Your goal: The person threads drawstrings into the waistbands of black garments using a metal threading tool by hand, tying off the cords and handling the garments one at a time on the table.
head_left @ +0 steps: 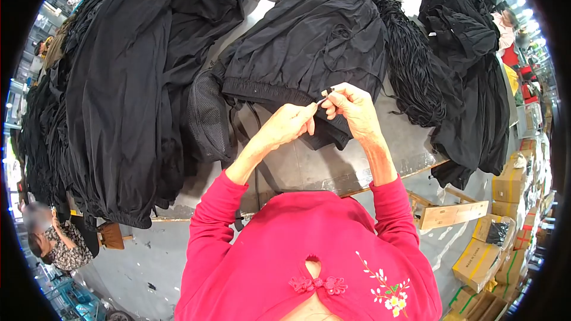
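Note:
My left hand [290, 123] is closed, thumb and fingertips pinched on something thin and small that I cannot make out. Right beside it, my right hand [352, 110] pinches a small piece [326, 93], partly dark and partly pale; its kind is too small to tell. Both hands' fingertips nearly meet above the near edge of a black garment [303, 41], which has a gathered elastic waistband [267, 90] and lies flat on the table [303, 163]. Left of the waistband is a black mesh piece [208, 119]. Dark straps hang below, toward the table's front edge.
Black garments [125, 95] are heaped at the left. A bundle of black cords [416, 65] and more black garments [473, 83] lie at the right. Beyond the table stand a wooden bench [453, 214] and cardboard boxes [477, 261]. Another person [65, 244] is at lower left.

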Tool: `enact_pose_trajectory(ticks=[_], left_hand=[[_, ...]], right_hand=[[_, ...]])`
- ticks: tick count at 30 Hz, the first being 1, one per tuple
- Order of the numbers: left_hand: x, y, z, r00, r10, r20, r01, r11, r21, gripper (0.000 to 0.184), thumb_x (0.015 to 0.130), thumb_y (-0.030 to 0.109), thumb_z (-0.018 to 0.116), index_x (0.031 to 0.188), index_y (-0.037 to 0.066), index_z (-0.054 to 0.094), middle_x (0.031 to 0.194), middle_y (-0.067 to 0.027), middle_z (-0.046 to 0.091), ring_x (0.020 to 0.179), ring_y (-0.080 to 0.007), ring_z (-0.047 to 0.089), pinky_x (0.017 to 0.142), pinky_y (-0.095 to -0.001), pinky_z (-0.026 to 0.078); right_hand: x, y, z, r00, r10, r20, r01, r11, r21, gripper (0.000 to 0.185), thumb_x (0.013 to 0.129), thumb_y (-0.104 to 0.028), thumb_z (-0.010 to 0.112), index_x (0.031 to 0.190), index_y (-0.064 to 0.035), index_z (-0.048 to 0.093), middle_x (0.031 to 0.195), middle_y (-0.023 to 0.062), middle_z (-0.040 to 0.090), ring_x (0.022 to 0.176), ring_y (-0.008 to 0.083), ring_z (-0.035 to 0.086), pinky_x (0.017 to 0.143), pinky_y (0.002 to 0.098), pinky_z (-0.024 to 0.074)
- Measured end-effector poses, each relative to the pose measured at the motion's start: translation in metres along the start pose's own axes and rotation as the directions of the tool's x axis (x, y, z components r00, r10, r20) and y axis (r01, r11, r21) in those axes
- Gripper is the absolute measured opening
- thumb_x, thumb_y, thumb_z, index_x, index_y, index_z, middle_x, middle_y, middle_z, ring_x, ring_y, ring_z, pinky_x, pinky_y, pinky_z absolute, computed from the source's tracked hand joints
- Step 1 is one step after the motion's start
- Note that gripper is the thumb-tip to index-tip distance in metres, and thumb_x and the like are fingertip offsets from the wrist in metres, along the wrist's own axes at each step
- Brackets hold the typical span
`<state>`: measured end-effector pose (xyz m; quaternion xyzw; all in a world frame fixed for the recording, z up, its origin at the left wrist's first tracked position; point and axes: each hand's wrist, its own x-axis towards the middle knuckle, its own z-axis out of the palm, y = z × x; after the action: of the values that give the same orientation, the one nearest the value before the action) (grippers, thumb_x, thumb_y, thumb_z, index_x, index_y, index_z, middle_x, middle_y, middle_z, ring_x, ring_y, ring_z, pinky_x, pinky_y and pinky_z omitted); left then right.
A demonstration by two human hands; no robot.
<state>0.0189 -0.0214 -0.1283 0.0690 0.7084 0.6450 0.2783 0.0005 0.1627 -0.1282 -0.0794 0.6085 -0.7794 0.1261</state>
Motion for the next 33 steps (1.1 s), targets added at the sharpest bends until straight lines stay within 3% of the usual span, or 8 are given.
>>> enact_pose_trajectory(ticks=[6,9,12,15,18,22,27,33], left_hand=[[-0.012,-0.019,0.006,0.993,0.117,0.034,-0.119,0.872,0.475,0.055,0.088,0.042,0.04,0.057,-0.002,0.052,0.05,-0.0121,0.05,0.049,-0.0233,0.049,0.056,-0.0354,0.04],[-0.023,-0.02,0.008,0.983,0.165,0.087,-0.185,0.813,0.551,0.048,0.09,0.035,0.04,0.062,-0.003,0.049,0.05,-0.0169,0.045,0.048,-0.0328,0.049,0.051,-0.0398,0.037],[-0.029,-0.026,-0.001,0.994,0.07,0.088,-0.107,0.831,0.546,0.048,0.089,0.035,0.041,0.062,-0.003,0.05,0.05,-0.0157,0.047,0.049,-0.0319,0.05,0.052,-0.0392,0.038],[-0.033,-0.021,-0.006,0.995,0.081,0.054,-0.097,0.869,0.485,0.049,0.089,0.037,0.041,0.061,-0.002,0.051,0.05,-0.0133,0.049,0.049,-0.031,0.05,0.052,-0.0371,0.039],[-0.026,-0.011,-0.005,0.985,0.163,0.051,-0.169,0.884,0.436,0.049,0.088,0.037,0.041,0.061,-0.002,0.052,0.051,-0.0126,0.052,0.048,-0.0289,0.051,0.053,-0.0351,0.04],[-0.026,-0.02,-0.013,0.996,-0.08,-0.031,0.084,0.989,0.124,0.038,0.087,0.033,0.046,0.076,0.0,0.061,0.06,-0.0058,0.057,0.049,-0.0115,0.049,0.05,-0.0254,0.04],[-0.011,-0.08,-0.067,0.676,-0.134,-0.725,-0.253,0.881,-0.4,0.026,0.083,0.021,0.059,0.093,-0.003,0.056,0.081,-0.0085,0.057,0.058,-0.0136,0.057,0.051,-0.0268,0.051],[0.027,-0.067,-0.082,0.613,-0.145,-0.777,-0.356,0.827,-0.436,0.021,0.082,0.024,0.062,0.081,0.004,0.056,0.078,-0.0027,0.055,0.066,-0.009,0.053,0.062,-0.0235,0.047]], right_hand=[[-0.023,0.016,-0.005,0.96,0.267,-0.087,-0.28,0.934,-0.222,0.012,0.079,-0.013,0.059,0.073,-0.0037,0.054,0.064,0.0013,0.054,0.054,0.0069,0.049,0.05,0.0214,0.0404],[-0.026,0.02,-0.03,0.967,-0.116,-0.226,-0.002,0.887,-0.463,0.009,0.079,-0.011,0.055,0.075,-0.0024,0.057,0.065,0.0,0.055,0.057,0.0074,0.052,0.051,0.0233,0.0418],[-0.018,0.014,-0.12,0.737,-0.619,-0.273,-0.23,0.151,-0.961,0.011,0.083,-0.014,0.054,0.086,-0.0045,0.058,0.075,0.0131,0.061,0.061,0.0276,0.059,0.06,0.0333,0.0478],[-0.016,0.002,-0.133,0.721,-0.688,-0.086,-0.23,-0.12,-0.966,0.026,0.079,-0.013,0.06,0.102,-0.0036,0.057,0.09,0.0175,0.06,0.086,0.0302,0.058,0.072,0.0384,0.0457],[-0.02,-0.025,-0.012,0.919,-0.245,0.309,0.384,0.385,-0.839,0.028,0.076,-0.008,0.061,0.103,-0.002,0.056,0.098,0.0148,0.058,0.088,0.0312,0.056,0.074,0.0322,0.045],[-0.021,0.009,0.015,0.831,-0.079,0.551,0.504,0.526,-0.685,0.008,0.08,-0.008,0.054,0.081,0.0001,0.054,0.071,0.0129,0.052,0.064,0.0284,0.051,0.06,0.0346,0.0407],[-0.01,0.019,-0.039,0.912,0.38,0.153,-0.288,0.86,-0.422,0.02,0.093,-0.02,0.044,0.078,-0.0075,0.05,0.059,-0.0044,0.041,0.053,0.0055,0.037,0.049,0.0196,0.0301],[0.031,0.005,-0.017,0.933,0.353,0.063,-0.342,0.929,-0.14,0.016,0.089,-0.022,0.051,0.081,-0.0094,0.044,0.064,-0.0043,0.039,0.055,0.0059,0.038,0.048,0.0203,0.0305]])
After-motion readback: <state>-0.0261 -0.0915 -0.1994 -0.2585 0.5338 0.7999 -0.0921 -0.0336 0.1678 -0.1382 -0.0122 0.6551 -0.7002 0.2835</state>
